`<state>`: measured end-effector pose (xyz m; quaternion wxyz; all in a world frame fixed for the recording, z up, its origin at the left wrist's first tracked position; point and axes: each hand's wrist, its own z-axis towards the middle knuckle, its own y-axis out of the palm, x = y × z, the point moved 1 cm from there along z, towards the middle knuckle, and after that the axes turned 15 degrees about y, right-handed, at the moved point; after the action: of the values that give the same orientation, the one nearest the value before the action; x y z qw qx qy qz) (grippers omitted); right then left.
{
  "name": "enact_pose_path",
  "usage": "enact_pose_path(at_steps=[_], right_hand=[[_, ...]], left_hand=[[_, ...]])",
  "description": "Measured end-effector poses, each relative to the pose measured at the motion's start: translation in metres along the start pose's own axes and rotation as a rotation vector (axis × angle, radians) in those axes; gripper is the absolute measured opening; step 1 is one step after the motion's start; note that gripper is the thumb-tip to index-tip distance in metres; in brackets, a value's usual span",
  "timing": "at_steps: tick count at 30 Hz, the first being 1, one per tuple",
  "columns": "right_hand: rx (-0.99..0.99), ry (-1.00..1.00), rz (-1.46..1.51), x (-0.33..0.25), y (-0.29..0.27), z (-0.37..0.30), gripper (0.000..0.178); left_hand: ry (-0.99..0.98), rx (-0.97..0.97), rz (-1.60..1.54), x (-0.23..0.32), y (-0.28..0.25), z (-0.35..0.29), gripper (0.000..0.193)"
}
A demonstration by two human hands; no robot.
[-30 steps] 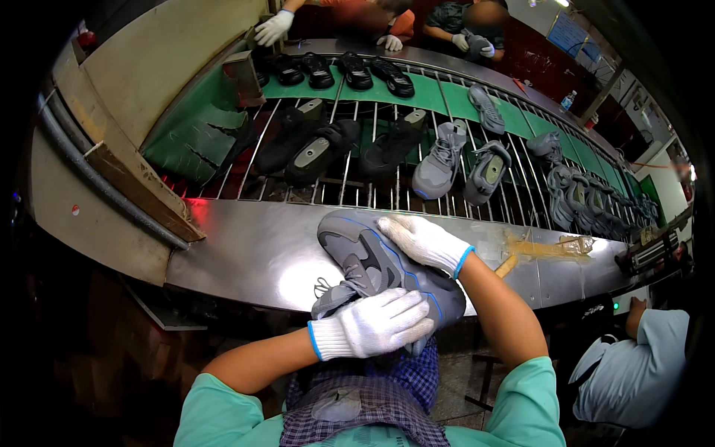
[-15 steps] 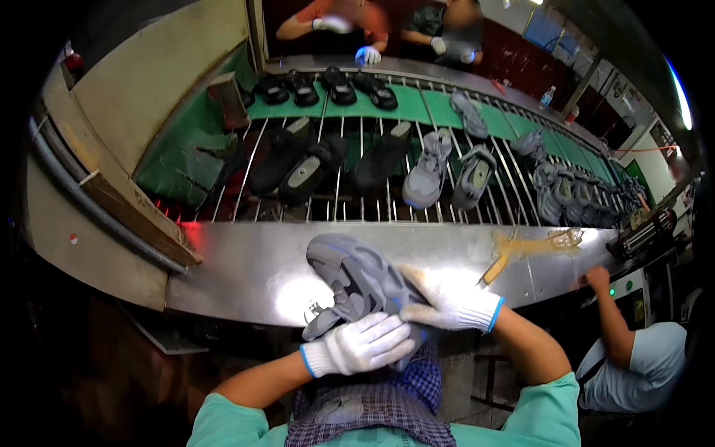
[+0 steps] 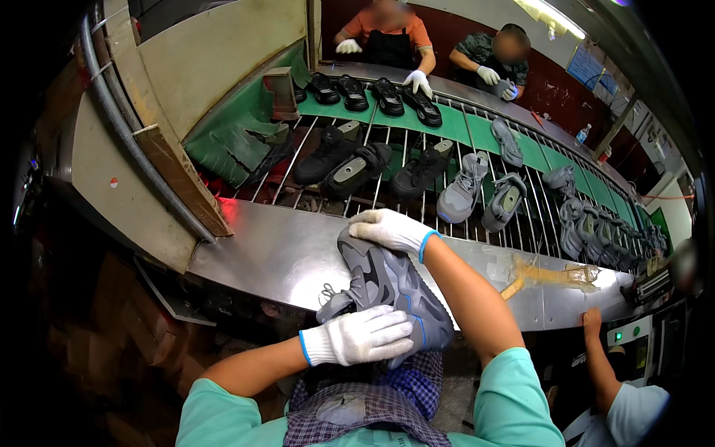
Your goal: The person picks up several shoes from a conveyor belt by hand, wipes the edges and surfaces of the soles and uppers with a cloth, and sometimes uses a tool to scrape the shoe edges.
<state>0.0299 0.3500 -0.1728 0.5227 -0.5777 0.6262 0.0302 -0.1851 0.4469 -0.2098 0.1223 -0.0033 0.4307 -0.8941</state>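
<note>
A grey sneaker point(image 3: 378, 270) with blue trim and loose laces lies tilted on its side, across the near edge of the metal counter point(image 3: 261, 249) and towards my lap. Over its far end, the toe, curls my right hand point(image 3: 389, 228) in a white knitted glove. My left hand point(image 3: 363, 337), gloved the same way, presses against the shoe's near part around the collar, fingers laid together across it. Part of the upper is hidden under this hand. Both hands hold the sneaker.
Beyond the counter runs a rod conveyor point(image 3: 417, 201) carrying black shoes point(image 3: 331, 153) and grey sneakers point(image 3: 463, 188). Black soles point(image 3: 387, 97) sit on the far green belt point(image 3: 480, 128). Two gloved people work opposite. At right are a taped wooden-handled tool point(image 3: 555, 276) and another person's arm point(image 3: 600, 357).
My right hand has moved from the sneaker's near side to its far toe end. My left hand stays on the shoe. Opposite, a person's gloved hand now reaches the black soles. The view has shifted.
</note>
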Motion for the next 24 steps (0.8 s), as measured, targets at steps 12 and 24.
enact_pose_path(at_steps=[12,24], right_hand=[[0.251,0.177,0.199,0.068,0.073,-0.176,0.099],[0.347,0.110,0.986,0.133,0.217,-0.197,0.086]], left_hand=[[0.027,0.065,-0.103,0.005,-0.010,-0.008,0.040],[-1.142,0.557,-0.485,-0.104,0.019,-0.036,0.058]])
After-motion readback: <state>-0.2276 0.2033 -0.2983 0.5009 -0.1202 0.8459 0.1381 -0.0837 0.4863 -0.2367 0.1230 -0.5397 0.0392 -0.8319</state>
